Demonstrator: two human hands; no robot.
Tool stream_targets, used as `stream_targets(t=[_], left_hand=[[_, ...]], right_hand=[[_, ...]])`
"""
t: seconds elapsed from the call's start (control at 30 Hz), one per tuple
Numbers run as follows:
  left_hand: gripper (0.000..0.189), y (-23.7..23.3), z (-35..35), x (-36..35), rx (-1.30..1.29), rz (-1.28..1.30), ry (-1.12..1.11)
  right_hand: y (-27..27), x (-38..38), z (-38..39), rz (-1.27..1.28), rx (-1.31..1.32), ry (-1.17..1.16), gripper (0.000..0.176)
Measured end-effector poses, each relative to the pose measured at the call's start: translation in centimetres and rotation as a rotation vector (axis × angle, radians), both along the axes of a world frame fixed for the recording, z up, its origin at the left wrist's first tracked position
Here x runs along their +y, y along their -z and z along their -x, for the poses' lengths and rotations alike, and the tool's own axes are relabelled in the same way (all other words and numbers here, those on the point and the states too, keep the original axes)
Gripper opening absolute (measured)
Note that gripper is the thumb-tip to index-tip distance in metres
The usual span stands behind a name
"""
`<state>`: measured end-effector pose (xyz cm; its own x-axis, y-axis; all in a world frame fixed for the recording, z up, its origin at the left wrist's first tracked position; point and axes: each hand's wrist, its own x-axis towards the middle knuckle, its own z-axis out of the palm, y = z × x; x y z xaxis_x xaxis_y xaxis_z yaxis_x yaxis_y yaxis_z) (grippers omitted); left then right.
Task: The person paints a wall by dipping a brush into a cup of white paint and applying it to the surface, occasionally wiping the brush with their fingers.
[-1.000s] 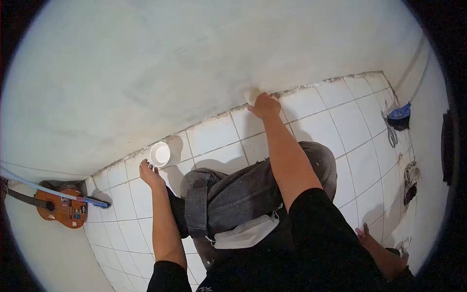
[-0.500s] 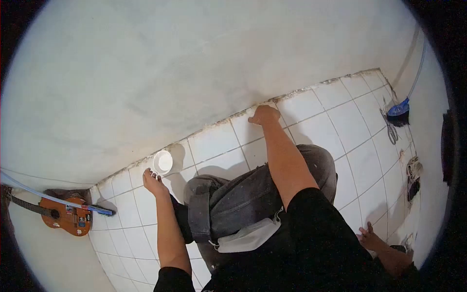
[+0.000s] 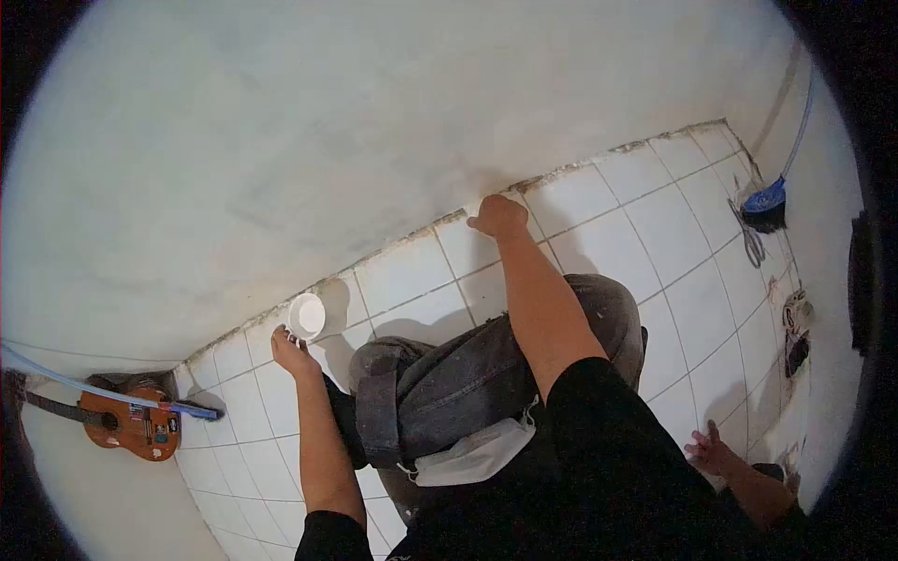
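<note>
My left hand (image 3: 296, 353) is closed on the near edge of a small white tub (image 3: 320, 305). The tub stands beside the foot of the wall and has white matter inside. Farther right, my right hand (image 3: 501, 217) is closed low at the seam where the wall (image 3: 374, 112) meets the tiled floor (image 3: 488, 292). Its thumb side points left, and the fingers are curled under. Whatever may be in that hand is hidden from this angle. The seam looks rough and brownish, with pale patches.
At the left a guitar (image 3: 131, 423) leans by a blue-handled brush (image 3: 198, 410). Scissors (image 3: 751, 241) and a blue broom head (image 3: 766, 198) are at the right. A white face mask (image 3: 477, 453) lies on my lap. A bare limb (image 3: 716, 456) rests at lower right.
My right hand has shifted slightly left along the wall's base. The left hand keeps its hold on the tub. The whole view has tilted a little.
</note>
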<state>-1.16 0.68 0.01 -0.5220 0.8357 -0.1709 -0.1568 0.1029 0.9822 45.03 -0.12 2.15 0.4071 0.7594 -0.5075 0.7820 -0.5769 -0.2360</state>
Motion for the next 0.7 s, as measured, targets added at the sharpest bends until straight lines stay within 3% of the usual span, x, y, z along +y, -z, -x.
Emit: stream_targets(t=[0.27,0.37,0.47,0.6,0.7], left_hand=[[0.019,-2.6,-1.7,-1.1,0.020,-0.004,-0.103],[0.019,-2.6,-1.7,-1.5,0.012,-0.030,-0.087],[0.020,-1.9,-1.0,-1.3,-0.004,-0.047,-0.073],[0.020,-1.6,-0.8,-1.1,-0.021,-0.054,-0.065],[0.020,-1.7,-1.1,-0.9,-0.031,-0.027,-0.079]], right_hand=[[0.8,-0.2,-0.4,-0.185,-0.024,-0.031,0.068],[1.1,0.3,-1.0,-0.102,0.034,-0.058,0.067],[-3.0,-1.8,0.5,0.013,0.041,-0.052,0.061],[-2.2,-1.9,1.0,0.086,0.001,-0.072,0.054],[-1.7,-1.2,0.7,0.066,0.054,-0.062,0.063]])
